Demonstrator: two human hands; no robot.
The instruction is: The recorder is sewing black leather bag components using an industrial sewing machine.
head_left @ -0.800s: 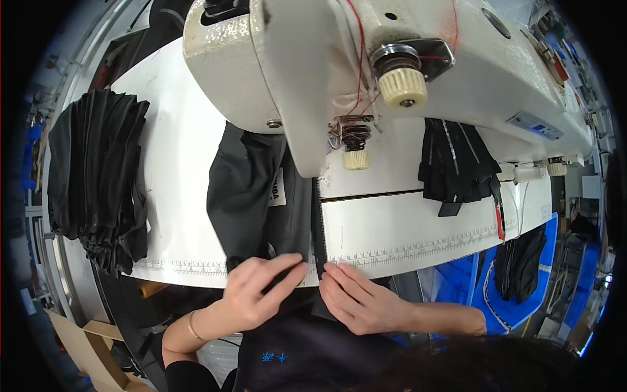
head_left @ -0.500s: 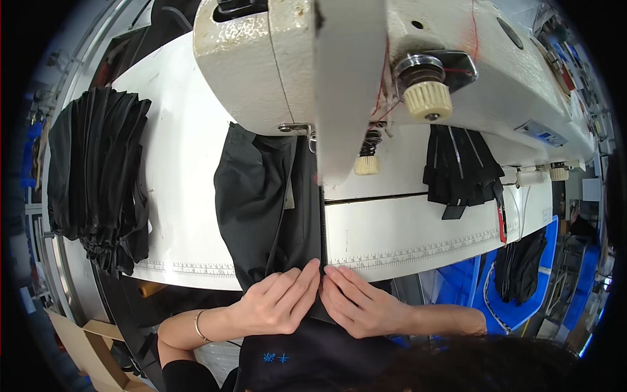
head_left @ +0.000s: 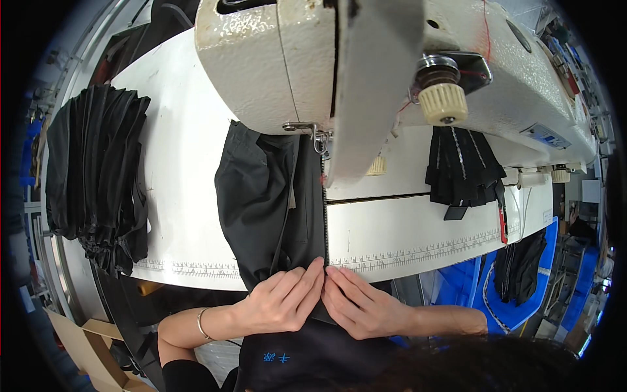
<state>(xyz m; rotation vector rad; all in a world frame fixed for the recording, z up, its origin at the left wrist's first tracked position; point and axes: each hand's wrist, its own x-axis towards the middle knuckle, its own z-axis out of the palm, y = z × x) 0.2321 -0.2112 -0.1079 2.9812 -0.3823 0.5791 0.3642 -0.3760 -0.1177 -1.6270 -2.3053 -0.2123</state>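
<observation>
A dark grey fabric piece [head_left: 258, 202] lies under the white sewing machine head [head_left: 251, 78], a black zipper [head_left: 324, 222] running along its right side from the presser foot [head_left: 320, 140] toward me. My left hand [head_left: 287, 300], bracelet at the wrist, is closed on the fabric's edge beside the zipper at the table's front. My right hand [head_left: 359, 304] pinches the zipper just right of it, fingertips nearly touching the left's. Red thread [head_left: 486, 32] hangs over the machine.
A white table [head_left: 176, 196] has a printed ruler edge. A thick pile of black fabric [head_left: 95, 170] sits left, black zippers [head_left: 462, 170] and red-handled snips [head_left: 503, 222] right. Blue bins [head_left: 457, 294] holding black pieces are below right; an open cardboard box [head_left: 85, 353] is lower left.
My left fingertips have moved right, closer to my right hand. The fabric and zipper have shifted slightly right, and the machine appears further right in view.
</observation>
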